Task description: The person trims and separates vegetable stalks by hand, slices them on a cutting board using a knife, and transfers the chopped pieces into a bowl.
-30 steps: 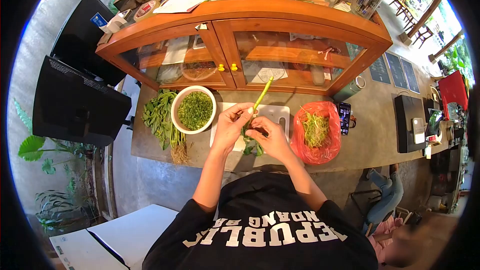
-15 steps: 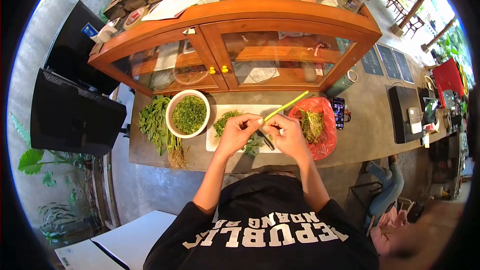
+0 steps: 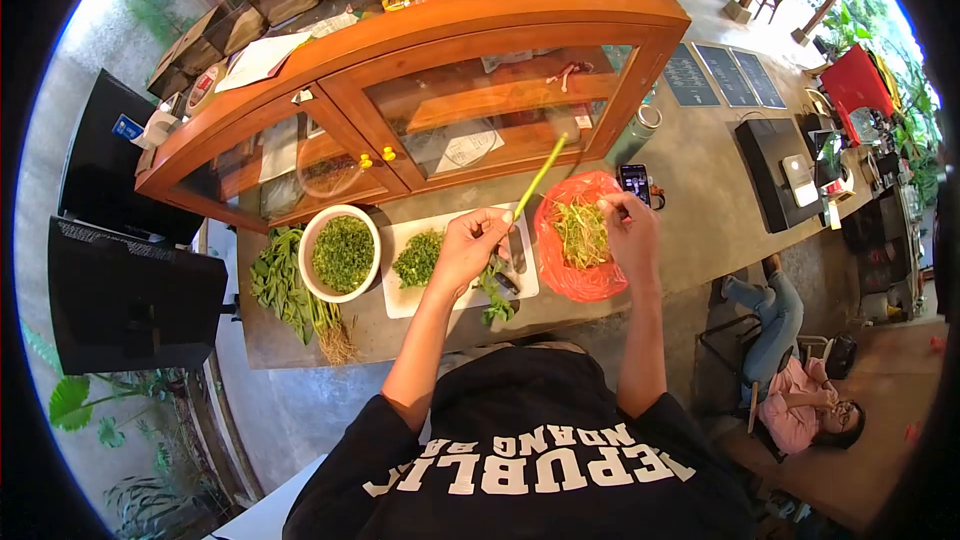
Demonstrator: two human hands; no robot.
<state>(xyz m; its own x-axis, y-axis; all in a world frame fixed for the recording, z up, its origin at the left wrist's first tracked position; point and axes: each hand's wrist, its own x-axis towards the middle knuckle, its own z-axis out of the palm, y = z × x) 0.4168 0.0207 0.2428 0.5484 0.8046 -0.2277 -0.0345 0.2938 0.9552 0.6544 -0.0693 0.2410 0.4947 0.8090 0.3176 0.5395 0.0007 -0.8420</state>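
Note:
My left hand (image 3: 470, 248) pinches a long green stem (image 3: 541, 176) that slants up to the right; leafy greens (image 3: 496, 295) hang below it at the edge of the white cutting board (image 3: 455, 310). Chopped greens (image 3: 418, 258) lie on the board, and a dark knife handle (image 3: 507, 283) shows near its right side. My right hand (image 3: 632, 230) is at the right edge of the red plastic bag (image 3: 583, 287), which holds pale trimmings (image 3: 581, 233). Its fingers are pressed together; what they hold, if anything, is too small to tell. A white bowl (image 3: 374, 258) contains more chopped greens.
Uncut greens with roots (image 3: 290, 285) lie left of the bowl. Behind the board stands a wooden glass-door cabinet (image 3: 420, 45). A phone (image 3: 634, 180) and a metal bottle (image 3: 640, 130) are beyond the bag. A seated person (image 3: 790, 390) is at the lower right.
My hands have parted: the right one moved to the red bag, while the left one keeps the stem, now more upright. The view has turned to the right.

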